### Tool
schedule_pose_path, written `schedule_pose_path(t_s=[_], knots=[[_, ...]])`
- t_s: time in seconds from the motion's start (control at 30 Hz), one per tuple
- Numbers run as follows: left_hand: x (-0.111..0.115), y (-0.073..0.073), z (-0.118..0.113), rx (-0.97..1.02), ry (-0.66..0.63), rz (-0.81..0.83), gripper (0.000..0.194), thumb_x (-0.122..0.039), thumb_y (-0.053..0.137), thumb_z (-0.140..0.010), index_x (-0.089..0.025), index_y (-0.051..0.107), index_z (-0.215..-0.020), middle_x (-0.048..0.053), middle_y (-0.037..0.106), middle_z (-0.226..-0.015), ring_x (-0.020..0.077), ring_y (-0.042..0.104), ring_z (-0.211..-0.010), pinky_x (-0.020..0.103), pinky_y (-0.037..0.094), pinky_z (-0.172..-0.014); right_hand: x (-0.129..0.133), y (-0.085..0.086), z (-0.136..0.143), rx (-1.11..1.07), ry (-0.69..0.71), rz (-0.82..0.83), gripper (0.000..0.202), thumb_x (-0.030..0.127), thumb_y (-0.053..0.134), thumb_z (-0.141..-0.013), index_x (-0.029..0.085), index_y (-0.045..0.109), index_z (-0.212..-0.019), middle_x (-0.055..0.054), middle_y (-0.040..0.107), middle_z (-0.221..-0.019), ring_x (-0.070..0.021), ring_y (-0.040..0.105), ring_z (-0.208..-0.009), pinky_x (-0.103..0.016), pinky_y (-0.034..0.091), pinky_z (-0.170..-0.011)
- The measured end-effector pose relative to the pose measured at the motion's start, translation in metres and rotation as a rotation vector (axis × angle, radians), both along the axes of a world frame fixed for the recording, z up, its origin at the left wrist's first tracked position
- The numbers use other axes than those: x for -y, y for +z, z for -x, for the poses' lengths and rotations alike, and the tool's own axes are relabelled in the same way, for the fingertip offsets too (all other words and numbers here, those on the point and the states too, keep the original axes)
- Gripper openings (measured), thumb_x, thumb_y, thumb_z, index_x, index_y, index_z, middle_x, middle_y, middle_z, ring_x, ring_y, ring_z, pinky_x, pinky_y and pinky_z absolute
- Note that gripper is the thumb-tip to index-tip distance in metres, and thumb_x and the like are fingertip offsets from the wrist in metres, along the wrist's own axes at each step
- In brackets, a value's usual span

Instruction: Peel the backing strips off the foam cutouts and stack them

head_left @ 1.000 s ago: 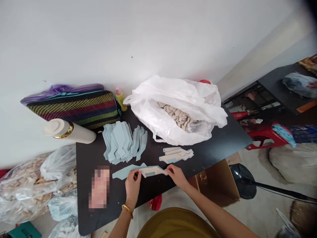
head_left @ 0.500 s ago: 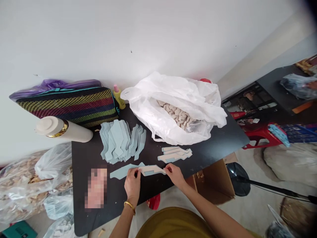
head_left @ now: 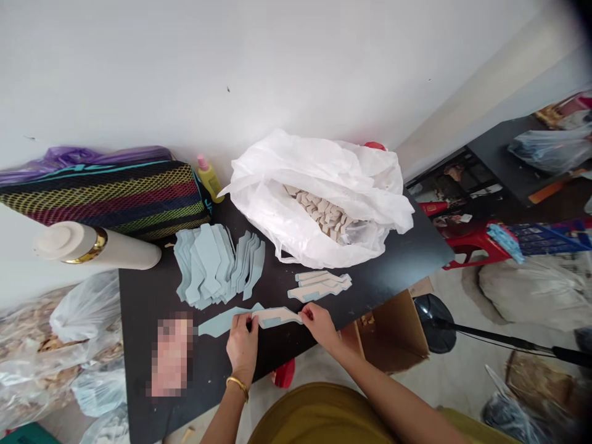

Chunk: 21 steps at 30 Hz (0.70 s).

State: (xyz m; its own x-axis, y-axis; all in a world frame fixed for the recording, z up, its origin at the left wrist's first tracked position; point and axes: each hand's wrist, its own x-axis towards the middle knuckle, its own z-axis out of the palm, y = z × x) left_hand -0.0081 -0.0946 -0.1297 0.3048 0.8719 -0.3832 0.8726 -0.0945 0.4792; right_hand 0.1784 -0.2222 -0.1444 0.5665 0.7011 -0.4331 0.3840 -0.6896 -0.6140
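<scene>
A beige cut piece (head_left: pixel 282 313) with blue backing lies near the front edge of the dark table. My left hand (head_left: pixel 242 345) pinches its left end, and my right hand (head_left: pixel 318 325) pinches its right end. Under and beside my left fingers is a light blue piece (head_left: pixel 217 322). Behind my hands are stacked light blue pieces (head_left: pixel 210 262), with a smaller fanned stack (head_left: pixel 250 262) to their right. Several beige-and-blue pieces (head_left: pixel 319 283) rest just beyond my right hand.
On the table (head_left: pixel 143 345) stand a white plastic bag (head_left: pixel 314 166) of small beige bits, a striped mesh bag (head_left: pixel 115 197), a yellow bottle (head_left: pixel 210 180) and a white flask (head_left: pixel 106 246). An open cardboard box (head_left: pixel 393 336) sits below the right edge.
The view has shifted slightly, so the table's contents appear a little further left. Both hands keep their hold on the beige piece.
</scene>
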Motion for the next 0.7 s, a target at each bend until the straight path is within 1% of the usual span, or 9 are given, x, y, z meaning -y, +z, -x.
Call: schedule_pose_path(t_s=[0.1, 0.3, 0.37, 0.43, 0.5, 0.57, 0.63, 0.67, 0.7], knots=[[-0.002, 0.001, -0.001, -0.048, -0.039, -0.002, 0.021, -0.032, 0.048, -0.094, -0.017, 0.062, -0.092, 0.006, 0.062, -0.1, 0.0147, 0.06, -0.073, 0.027, 0.038, -0.061, 0.0, 0.001, 0.001, 0.018, -0.004, 0.006, 0.019, 0.028, 0.052, -0.085, 0.02, 0.059, -0.07, -0.002, 0.064, -0.069, -0.0175, 0.058, -0.066, -0.028, 0.041, -0.066], [-0.009, 0.003, -0.002, -0.086, -0.089, 0.013, 0.018, -0.033, 0.049, -0.093, -0.018, 0.056, -0.086, 0.005, 0.06, -0.093, 0.0163, 0.062, -0.072, 0.028, 0.042, -0.063, -0.001, 0.002, 0.003, 0.038, -0.006, 0.007, 0.017, 0.025, 0.052, -0.085, 0.02, 0.058, -0.07, -0.002, 0.063, -0.069, -0.017, 0.057, -0.066, -0.027, 0.039, -0.066], [-0.012, 0.003, -0.001, -0.103, -0.095, 0.017, 0.018, -0.033, 0.049, -0.093, -0.017, 0.055, -0.088, 0.006, 0.06, -0.094, 0.0178, 0.062, -0.073, 0.029, 0.044, -0.064, 0.0, 0.002, 0.004, 0.042, -0.005, 0.006, 0.017, 0.024, 0.052, -0.085, 0.02, 0.058, -0.07, -0.002, 0.063, -0.07, -0.0171, 0.057, -0.067, -0.027, 0.039, -0.066], [-0.013, 0.004, -0.002, -0.119, -0.113, -0.029, 0.019, -0.033, 0.049, -0.093, -0.015, 0.054, -0.096, 0.008, 0.06, -0.097, 0.0213, 0.063, -0.082, 0.031, 0.047, -0.068, 0.0, 0.002, 0.004, 0.045, -0.007, 0.005, 0.016, 0.024, 0.053, -0.085, 0.02, 0.058, -0.07, -0.003, 0.063, -0.071, -0.0174, 0.057, -0.068, -0.028, 0.038, -0.066], [-0.013, 0.004, -0.004, -0.126, -0.212, -0.114, 0.02, -0.028, 0.045, -0.094, -0.013, 0.055, -0.101, 0.011, 0.06, -0.099, 0.025, 0.062, -0.093, 0.034, 0.048, -0.077, 0.0, 0.002, 0.004, 0.044, -0.007, 0.0, 0.016, 0.024, 0.052, -0.085, 0.02, 0.058, -0.07, -0.003, 0.063, -0.071, -0.0174, 0.057, -0.068, -0.028, 0.038, -0.066], [-0.011, 0.002, -0.007, -0.124, -0.412, -0.177, 0.022, -0.016, 0.038, -0.094, -0.013, 0.058, -0.103, 0.012, 0.06, -0.1, 0.0267, 0.059, -0.098, 0.038, 0.047, -0.085, 0.0, 0.002, 0.004, 0.039, -0.008, -0.007, 0.016, 0.024, 0.052, -0.085, 0.02, 0.057, -0.071, -0.002, 0.063, -0.071, -0.0172, 0.057, -0.068, -0.028, 0.038, -0.067], [-0.007, 0.0, -0.01, -0.114, -0.615, -0.196, 0.034, -0.005, 0.032, -0.089, -0.016, 0.061, -0.104, 0.011, 0.062, -0.104, 0.0265, 0.058, -0.098, 0.04, 0.046, -0.087, 0.0, 0.001, 0.004, 0.034, -0.014, -0.013, 0.016, 0.024, 0.052, -0.085, 0.019, 0.057, -0.071, -0.002, 0.062, -0.071, -0.017, 0.056, -0.067, -0.027, 0.038, -0.066], [-0.005, -0.001, -0.011, -0.102, -0.682, -0.2, 0.039, 0.0, 0.032, -0.086, -0.017, 0.062, -0.105, 0.011, 0.062, -0.107, 0.0262, 0.057, -0.101, 0.04, 0.046, -0.088, 0.0, 0.002, 0.004, 0.033, -0.018, -0.015, 0.016, 0.024, 0.052, -0.085, 0.019, 0.057, -0.071, -0.002, 0.062, -0.07, -0.0169, 0.056, -0.067, -0.027, 0.038, -0.066], [-0.003, -0.002, -0.012, -0.084, -0.722, -0.202, 0.042, 0.002, 0.033, -0.084, -0.017, 0.062, -0.106, 0.011, 0.061, -0.111, 0.0259, 0.057, -0.104, 0.039, 0.046, -0.089, 0.0, 0.002, 0.003, 0.032, -0.021, -0.019, 0.016, 0.023, 0.052, -0.085, 0.019, 0.057, -0.07, -0.002, 0.062, -0.07, -0.0168, 0.055, -0.067, -0.027, 0.038, -0.066]])
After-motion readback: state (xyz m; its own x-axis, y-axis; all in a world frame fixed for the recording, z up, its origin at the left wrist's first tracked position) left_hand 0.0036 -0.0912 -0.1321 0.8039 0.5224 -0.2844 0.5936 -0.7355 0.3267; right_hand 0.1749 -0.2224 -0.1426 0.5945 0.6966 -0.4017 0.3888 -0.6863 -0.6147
